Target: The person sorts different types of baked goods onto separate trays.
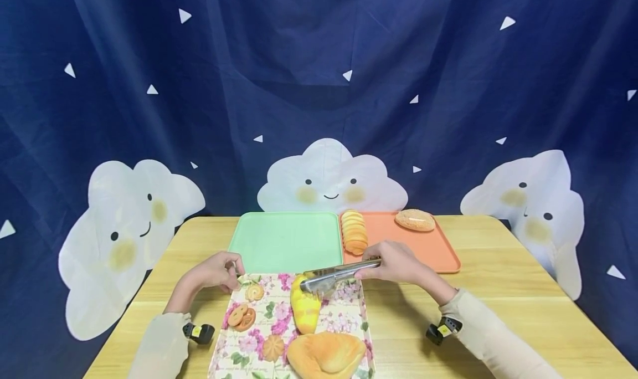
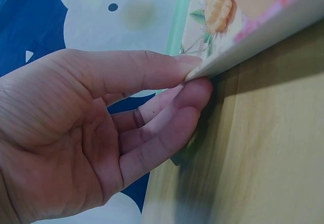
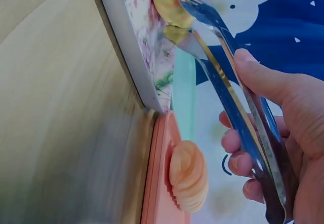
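My left hand (image 1: 221,269) pinches the far left corner of a floral tray (image 1: 271,296), thumb above and fingers below in the left wrist view. My right hand (image 1: 394,261) grips a pair of metal tongs (image 1: 341,273). The tongs' tips are at the far end of a long yellow bread roll (image 1: 305,307); in the right wrist view they lie on either side of that end. A large golden folded bread (image 1: 326,354) lies nearer on the same tray. Along its left side are a ring cookie (image 1: 255,292), a pretzel-shaped cookie (image 1: 246,318) and a flower-shaped cookie (image 1: 273,348).
Behind the floral tray lies a green tray (image 1: 286,240). Beside it an orange tray (image 1: 399,251) bears a ridged bread roll (image 1: 354,232) on its left and an oval seeded bun (image 1: 415,220) at the back right. All stand on a wooden table (image 1: 503,290) before a dark blue curtain (image 1: 319,107).
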### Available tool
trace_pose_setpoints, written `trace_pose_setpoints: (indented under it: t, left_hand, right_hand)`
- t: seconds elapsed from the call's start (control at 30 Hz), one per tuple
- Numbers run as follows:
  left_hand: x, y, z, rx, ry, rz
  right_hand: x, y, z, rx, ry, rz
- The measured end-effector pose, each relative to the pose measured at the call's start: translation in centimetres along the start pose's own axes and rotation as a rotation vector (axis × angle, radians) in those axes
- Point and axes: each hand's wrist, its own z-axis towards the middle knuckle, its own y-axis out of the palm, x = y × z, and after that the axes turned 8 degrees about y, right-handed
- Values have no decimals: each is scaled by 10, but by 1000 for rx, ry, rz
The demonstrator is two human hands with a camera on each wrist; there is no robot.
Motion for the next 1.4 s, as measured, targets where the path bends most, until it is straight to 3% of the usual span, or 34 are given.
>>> trace_pose_setpoints:
  t: [0.57,0.8,1.03,1.4]
  left_hand:
    - [0,-1,0,-5,13,17]
    - [0,-2,-1,0,10,26]
    - [-1,-3,-1,8,4,38]
    - [2,0,-2,0,4,29]
  right_hand:
    - [-6,-6,2,75,41,-5]
    - [-10,-6,1,55,67,-36]
    - [-15,-3,-5,51,-7,-108]
    - [-19,-1,-5,94,-34,-46]
